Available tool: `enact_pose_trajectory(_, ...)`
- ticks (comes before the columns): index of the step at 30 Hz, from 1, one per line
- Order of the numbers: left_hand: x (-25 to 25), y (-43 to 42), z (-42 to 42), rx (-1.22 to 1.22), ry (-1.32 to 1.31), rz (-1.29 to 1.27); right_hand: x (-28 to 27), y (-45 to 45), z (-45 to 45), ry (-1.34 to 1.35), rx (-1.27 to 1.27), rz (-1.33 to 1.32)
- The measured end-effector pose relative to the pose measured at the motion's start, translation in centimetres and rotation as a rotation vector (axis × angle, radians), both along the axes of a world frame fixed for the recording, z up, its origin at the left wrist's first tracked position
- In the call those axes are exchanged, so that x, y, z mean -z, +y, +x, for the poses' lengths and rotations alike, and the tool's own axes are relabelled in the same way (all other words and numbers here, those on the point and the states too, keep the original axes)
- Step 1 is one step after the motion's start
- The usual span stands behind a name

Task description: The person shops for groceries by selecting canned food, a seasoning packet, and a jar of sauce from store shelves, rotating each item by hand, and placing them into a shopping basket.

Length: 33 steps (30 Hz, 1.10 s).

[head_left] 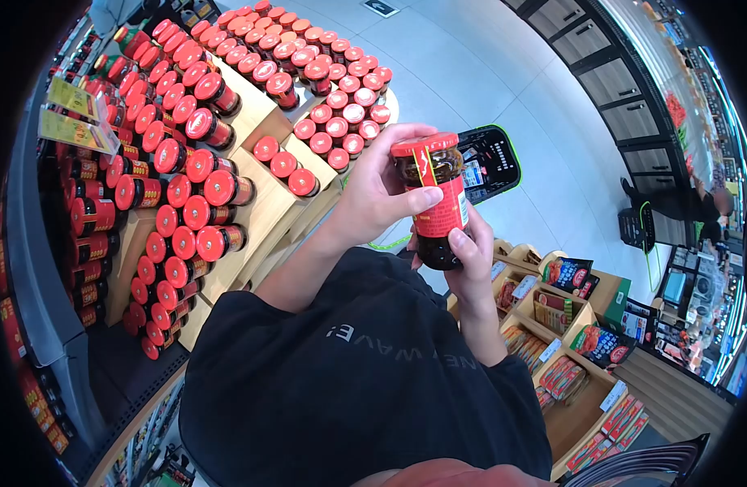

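Between my two hands is a glass jar of dark sauce (441,213) with a red lid and a red label, tilted slightly in front of my chest. My left hand (383,183) wraps round its upper part, the thumb lying across the label just under the neck. Lower down, my right hand (472,258) grips the jar near its base, with the thumb on the front. Fingers behind the glass are mostly hidden. Many similar red-lidded jars (219,188) stand on the wooden display to the left.
A black shopping basket with a green rim (503,166) is beyond the jar. Wooden bins (580,410) with packaged snacks are at the lower right. Yellow price tags (75,130) hang at the left. Another person (682,203) in dark clothes stands at the far right near a second basket (633,227).
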<state>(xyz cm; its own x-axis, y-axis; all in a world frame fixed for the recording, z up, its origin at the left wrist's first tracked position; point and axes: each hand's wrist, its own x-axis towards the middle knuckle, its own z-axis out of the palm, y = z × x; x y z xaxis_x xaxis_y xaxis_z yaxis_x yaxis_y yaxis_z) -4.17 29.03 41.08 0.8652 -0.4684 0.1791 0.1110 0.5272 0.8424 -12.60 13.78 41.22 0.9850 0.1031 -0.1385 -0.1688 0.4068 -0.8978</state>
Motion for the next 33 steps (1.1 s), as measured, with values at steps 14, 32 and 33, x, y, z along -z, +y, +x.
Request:
enact_pose_trajectory(14, 0.6, 0.0, 0.2, 0.033, 0.001, -0.029, 0.5, -0.5, 0.0, 0.032, -0.034, 0.185)
enact_pose_trajectory(32, 1.5, -0.3, 0.1, 0.076, 0.009, -0.097, 2.0, -0.3, -1.1, 0.212, -0.211, 0.770)
enact_pose_trajectory(33, 1.7, -0.3, 0.1, 0.103, 0.026, -0.124, 2.0, -0.2, -1.2, 0.279, -0.255, 0.933)
